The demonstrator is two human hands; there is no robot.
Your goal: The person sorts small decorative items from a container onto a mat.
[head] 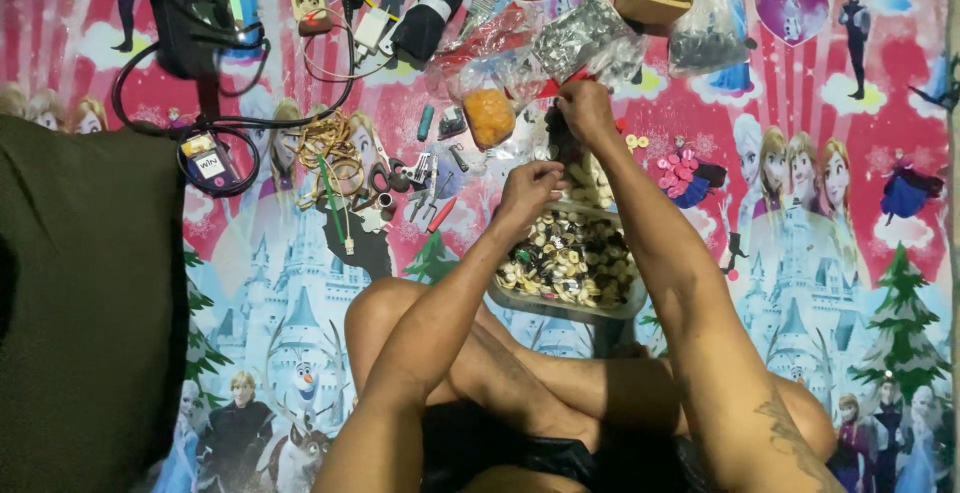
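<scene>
Cartoon mat [820,253]; parts tray [570,263] below left hand [530,188], right hand [585,108]

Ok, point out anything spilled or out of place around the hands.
A few small yellow pieces lie loose on the mat, outside the clear tub of small parts under the left hand, just right of the right hand. Nothing else looks spilled.

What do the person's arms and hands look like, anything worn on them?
Both arms are bare, with no sleeves, gloves, watch or rings visible. The left hand and right hand are uncovered. The right forearm carries a dark tattoo near the elbow.
</scene>
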